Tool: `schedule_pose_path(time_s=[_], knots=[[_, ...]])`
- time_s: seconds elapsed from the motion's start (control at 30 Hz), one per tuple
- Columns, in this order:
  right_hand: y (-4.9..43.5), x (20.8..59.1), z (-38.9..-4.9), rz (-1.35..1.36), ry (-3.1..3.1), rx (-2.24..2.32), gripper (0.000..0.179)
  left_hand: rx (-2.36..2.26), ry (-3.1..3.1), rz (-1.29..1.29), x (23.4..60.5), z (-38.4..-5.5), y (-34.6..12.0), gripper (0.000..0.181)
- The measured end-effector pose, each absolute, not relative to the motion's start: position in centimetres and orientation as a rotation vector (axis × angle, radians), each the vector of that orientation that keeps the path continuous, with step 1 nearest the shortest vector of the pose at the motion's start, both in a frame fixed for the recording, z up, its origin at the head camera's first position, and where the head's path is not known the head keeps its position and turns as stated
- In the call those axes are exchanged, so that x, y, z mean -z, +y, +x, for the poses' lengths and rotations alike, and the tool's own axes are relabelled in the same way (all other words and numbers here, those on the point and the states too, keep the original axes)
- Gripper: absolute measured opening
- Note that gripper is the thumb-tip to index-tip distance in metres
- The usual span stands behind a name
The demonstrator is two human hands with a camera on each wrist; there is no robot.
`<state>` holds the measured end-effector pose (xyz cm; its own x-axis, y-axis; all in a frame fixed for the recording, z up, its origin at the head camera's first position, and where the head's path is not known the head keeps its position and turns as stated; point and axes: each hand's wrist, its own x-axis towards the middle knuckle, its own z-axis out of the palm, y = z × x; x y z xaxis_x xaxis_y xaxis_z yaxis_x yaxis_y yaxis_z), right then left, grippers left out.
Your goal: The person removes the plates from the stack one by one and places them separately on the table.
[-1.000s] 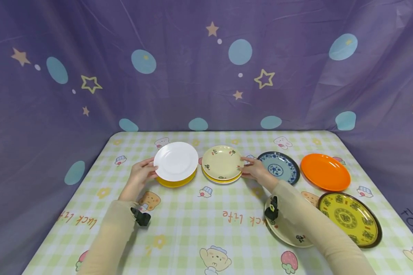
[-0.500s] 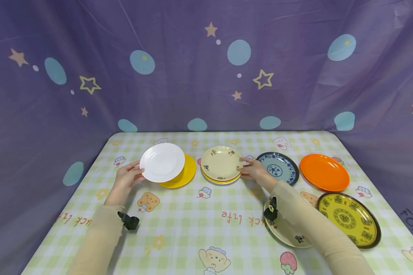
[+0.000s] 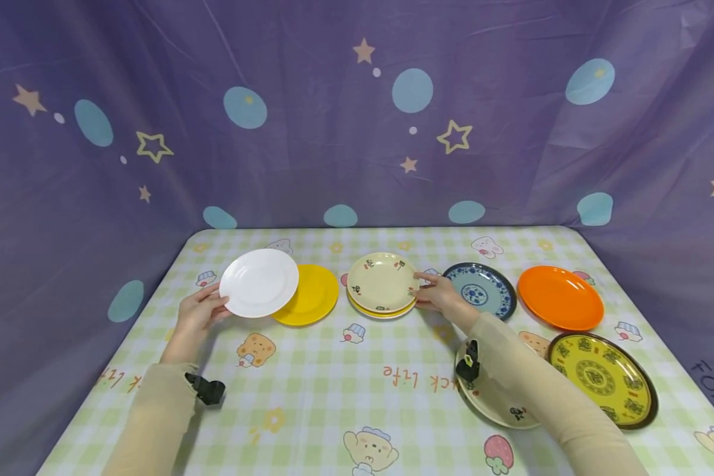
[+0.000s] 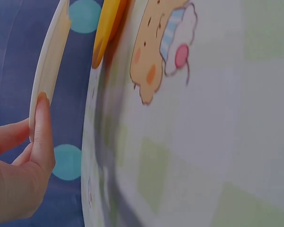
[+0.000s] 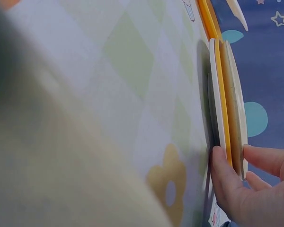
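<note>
My left hand [image 3: 198, 316] pinches the left edge of a plain white plate [image 3: 259, 283]. In the left wrist view, that white plate [image 4: 49, 61] is tilted and held off the tablecloth. A yellow plate [image 3: 318, 301] lies to its right, partly covered by it in the head view. At the middle of the table, my right hand [image 3: 443, 297] grips the right edge of a small stack. On top is a cream plate [image 3: 383, 283] with small printed motifs. A yellow plate [image 5: 222, 94] and a white-rimmed plate [image 5: 215, 85] show below it in the right wrist view.
Right of the stack are a blue-patterned plate [image 3: 482, 291] and an orange plate [image 3: 562, 299]. Nearer stands a yellow dark-rimmed plate [image 3: 601, 380]. My right forearm passes over another cream plate [image 3: 494, 406]. A purple curtain [image 3: 309, 165] hangs behind the table.
My left hand has moved left with the white plate, uncovering most of the yellow plate beneath. My right hand stays at the stack.
</note>
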<state>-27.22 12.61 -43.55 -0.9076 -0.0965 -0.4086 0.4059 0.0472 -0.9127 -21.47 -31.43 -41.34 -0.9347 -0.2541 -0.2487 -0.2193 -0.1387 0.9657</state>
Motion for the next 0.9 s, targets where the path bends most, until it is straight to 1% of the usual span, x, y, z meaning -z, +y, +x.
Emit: schedule_pose_path(time_s=[0.3,0.63,0.8,0.9], knots=[[12.7,43.3,-27.1,0.300,1.957,1.917,0.058,2.302,-1.967,0.601,41.7,-21.2,-33.0,0.061],[12.9,44.5,-28.0,0.252,1.964,1.947,0.058,2.250,-1.927,0.716,41.8,-20.9,-34.4,0.060],[12.6,43.6,-27.4,0.296,1.999,1.901,0.057,2.228,-1.911,0.722,42.6,-21.1,-35.4,0.059],[12.7,43.1,-27.2,0.301,1.969,1.907,0.058,2.248,-1.898,0.699,43.1,-21.2,-36.2,0.062]])
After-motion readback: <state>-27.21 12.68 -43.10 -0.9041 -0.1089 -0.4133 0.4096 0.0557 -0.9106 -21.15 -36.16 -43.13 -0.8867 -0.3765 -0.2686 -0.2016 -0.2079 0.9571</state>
